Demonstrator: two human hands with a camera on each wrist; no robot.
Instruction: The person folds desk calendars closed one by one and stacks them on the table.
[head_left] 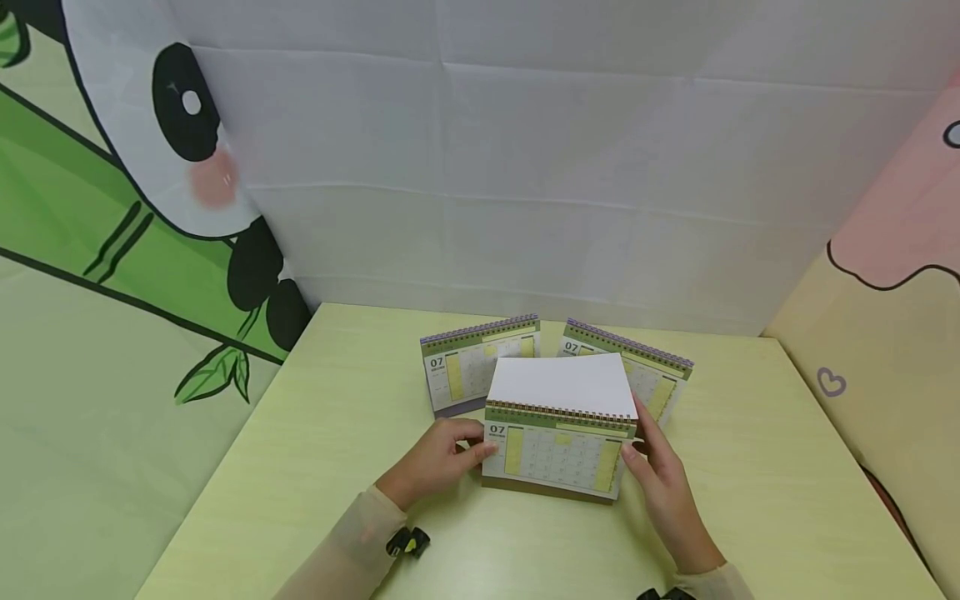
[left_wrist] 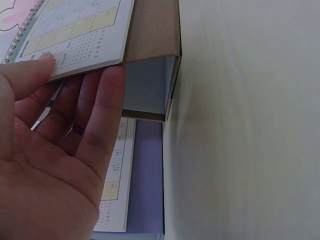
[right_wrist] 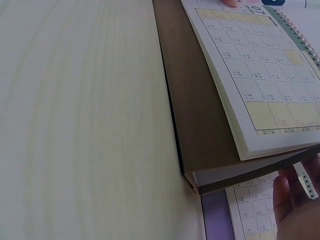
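Note:
A desk calendar (head_left: 557, 460) with a brown base and a coil along its top stands at the front of the group, showing a page marked 07. Behind its coil a blank white sheet (head_left: 562, 385) slopes back. My left hand (head_left: 433, 460) holds the calendar's left side; in the left wrist view the thumb (left_wrist: 36, 75) lies on the page and the fingers go behind it. On the right side my right hand (head_left: 666, 483) grips the edge, thumb in front. In the right wrist view its fingers (right_wrist: 283, 195) reach under the calendar's side, partly cut off.
Two more desk calendars with purple bases, one at back left (head_left: 468, 375) and one at back right (head_left: 660, 385), stand angled behind the front one, which partly covers them. They rest on a pale yellow table (head_left: 337, 375). A white cloth wall (head_left: 525, 208) rises at the table's far edge.

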